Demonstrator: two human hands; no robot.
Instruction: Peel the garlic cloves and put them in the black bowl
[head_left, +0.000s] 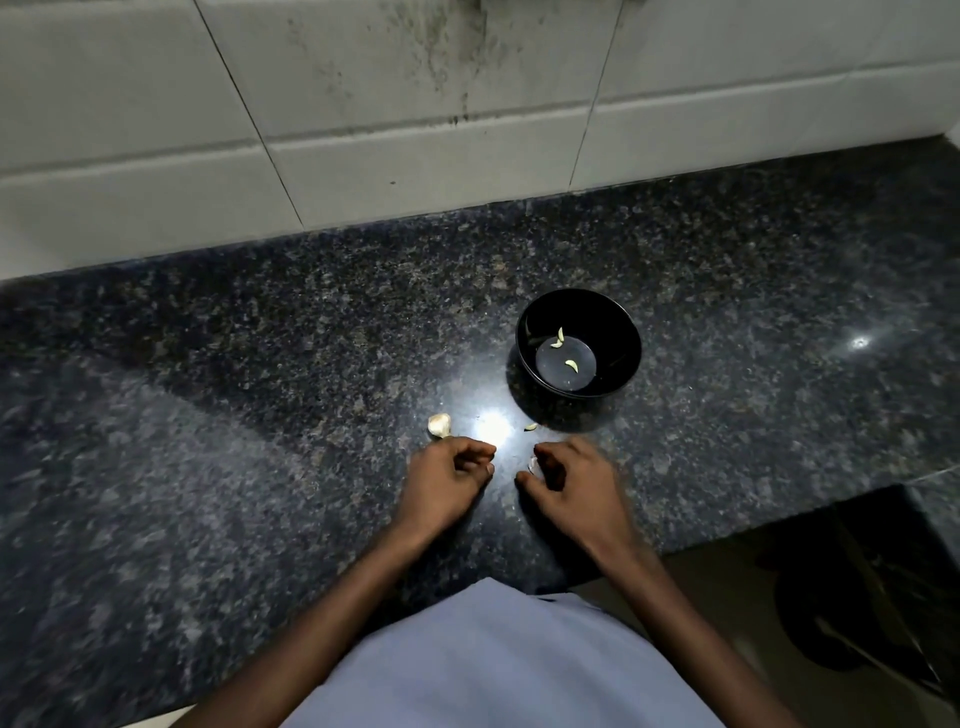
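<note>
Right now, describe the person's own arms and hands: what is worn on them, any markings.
Both forearms are bare, with no sleeve reaching into view. The left hand and right hand wear no gloves, and no rings, watch or bracelet show. The right hand is motion-blurred. A pale blue-grey garment covers the torso below.

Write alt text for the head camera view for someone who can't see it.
Two hands rest on a dark granite counter; the right hand holds a garlic clove, the left hand is curled. Behind them a black bowl holds three peeled cloves.
</note>
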